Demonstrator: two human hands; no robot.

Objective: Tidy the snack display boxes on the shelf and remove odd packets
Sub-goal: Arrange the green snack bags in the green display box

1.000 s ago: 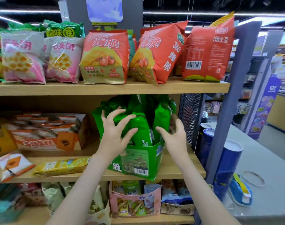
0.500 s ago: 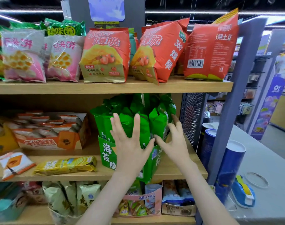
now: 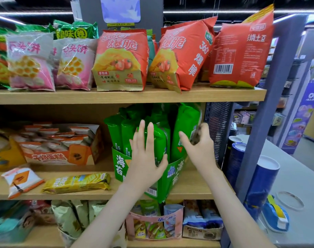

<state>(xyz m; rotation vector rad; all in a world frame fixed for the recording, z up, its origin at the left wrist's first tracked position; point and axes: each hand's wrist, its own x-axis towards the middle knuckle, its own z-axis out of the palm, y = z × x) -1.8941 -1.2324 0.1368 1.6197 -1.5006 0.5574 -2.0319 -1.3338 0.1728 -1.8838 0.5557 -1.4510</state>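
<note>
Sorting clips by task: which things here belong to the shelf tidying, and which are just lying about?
Job: left hand, right hand, green display box, green packets, loose yellow packet, loose orange-white packet.
Lying about: blue tubes, blue dispenser, ring.

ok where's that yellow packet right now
In the head view the yellow packet lies flat at the front of the middle shelf, left of the green display box and right of a loose white and orange packet.

A green display box (image 3: pixel 120 163), turned corner-forward on the middle shelf (image 3: pixel 81 196), holds upright green packets (image 3: pixel 116 133). Left of it sits an open orange box (image 3: pixel 63 155) of packets, and a yellow packet (image 3: pixel 77 182) and a white-orange packet (image 3: pixel 21 179) lie flat there too.
</note>
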